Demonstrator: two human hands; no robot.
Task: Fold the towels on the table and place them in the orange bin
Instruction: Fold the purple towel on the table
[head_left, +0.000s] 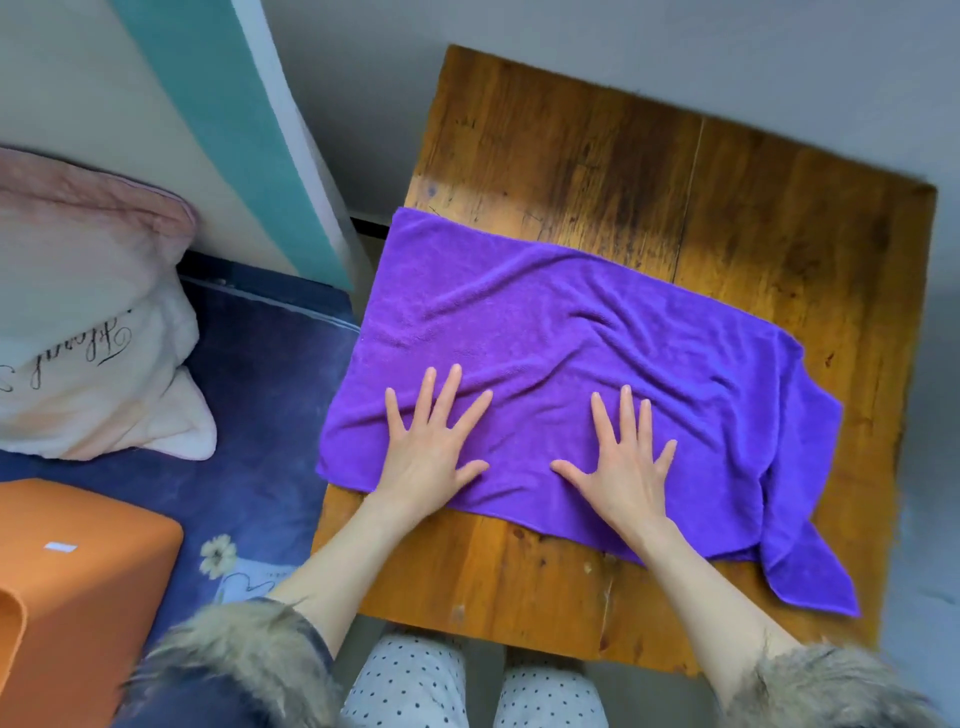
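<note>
Wooden table, purple towel flat under both hands' grip.

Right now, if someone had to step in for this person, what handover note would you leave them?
Left hand: open, fingers spread flat, pressing on the purple towel near its left end.
Right hand: open, flat on the towel near the middle of its near edge.
Towel: spread out on the wooden table, wrinkled, not visibly folded; its right end hangs bunched towards the table's near right corner.
Orange bin: off the table to the left, on the blue surface; its inside is not visible.
Done: towel laid out and being smoothed.
Left: fold it and place it in the bin. No other towel shows.
</note>
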